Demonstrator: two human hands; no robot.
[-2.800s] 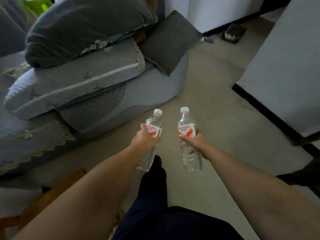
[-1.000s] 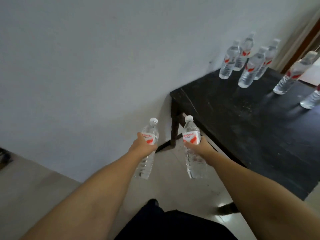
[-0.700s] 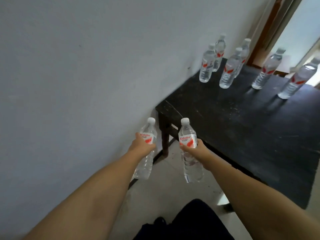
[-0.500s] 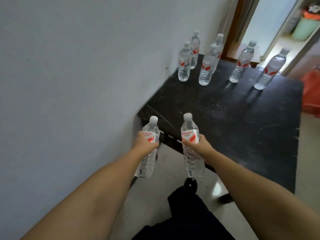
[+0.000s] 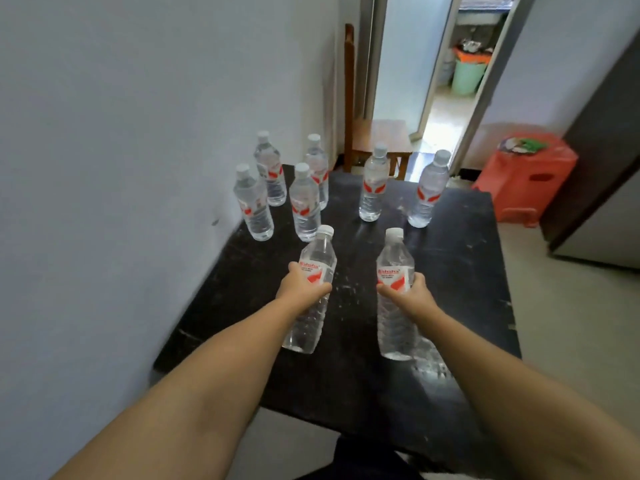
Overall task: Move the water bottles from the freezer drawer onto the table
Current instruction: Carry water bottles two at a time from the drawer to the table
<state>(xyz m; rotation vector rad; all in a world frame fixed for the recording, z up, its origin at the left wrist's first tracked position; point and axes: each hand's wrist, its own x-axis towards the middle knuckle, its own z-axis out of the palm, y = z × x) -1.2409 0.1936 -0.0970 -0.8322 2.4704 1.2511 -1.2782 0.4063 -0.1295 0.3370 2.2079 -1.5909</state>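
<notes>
Holding one clear water bottle each, two bare hands reach out over a black desk [image 5: 460,271]. The left hand [image 5: 299,289] is wrapped around the left bottle [image 5: 311,296] at its red and white label; the right hand [image 5: 410,294] grips the right bottle [image 5: 394,299] the same way. Both bottles are upright, white caps on, full of clear water, and held above the near half of the desk; whether their bases touch it cannot be told.

Six more capped bottles [image 5: 372,183] of the same kind stand upright at the far end of the desk: four clustered near the white wall [image 5: 121,150] on the left, two spaced apart to the right. The desk between the held bottles and the standing ones is bare.

Beyond the desk stands a wooden chair [image 5: 377,136] beside an open doorway [image 5: 450,64]. A red plastic stool [image 5: 526,174] sits on the floor to the right. A green bin [image 5: 467,77] shows through the doorway.
</notes>
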